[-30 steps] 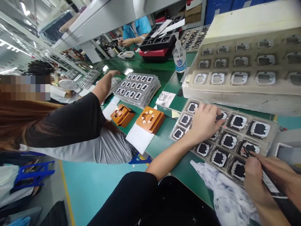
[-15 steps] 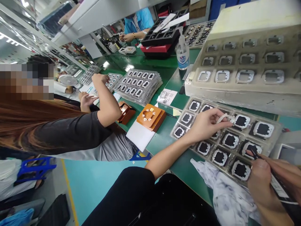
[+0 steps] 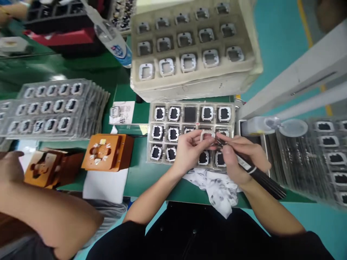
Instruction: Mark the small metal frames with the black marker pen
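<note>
My left hand [image 3: 189, 150] pinches a small white frame [image 3: 207, 135] above a clear tray [image 3: 149, 144]. The tray holds rows of white frames with black centres; one pocket in its back row [image 3: 190, 114] shows only black. From the right, my right hand [image 3: 241, 159] holds a dark pen-like tool [image 3: 264, 180] with a pale label, its tip hidden near the frame between my fingers. A crumpled white cloth [image 3: 218, 193] lies under my wrists at the table edge.
Behind the tray stands a tall stack of beige trays [image 3: 189, 83]. Orange fixtures [image 3: 104, 153], a handwritten card [image 3: 127, 112] and stacked trays [image 3: 92, 115] are left. A co-worker's arm [image 3: 54, 216] reaches in there. More trays [image 3: 298, 159] stand right.
The view has swung right and down. My left hand has brought the white frame together with my right hand and its tool over the tray. The co-worker's arm now shows lower left.
</note>
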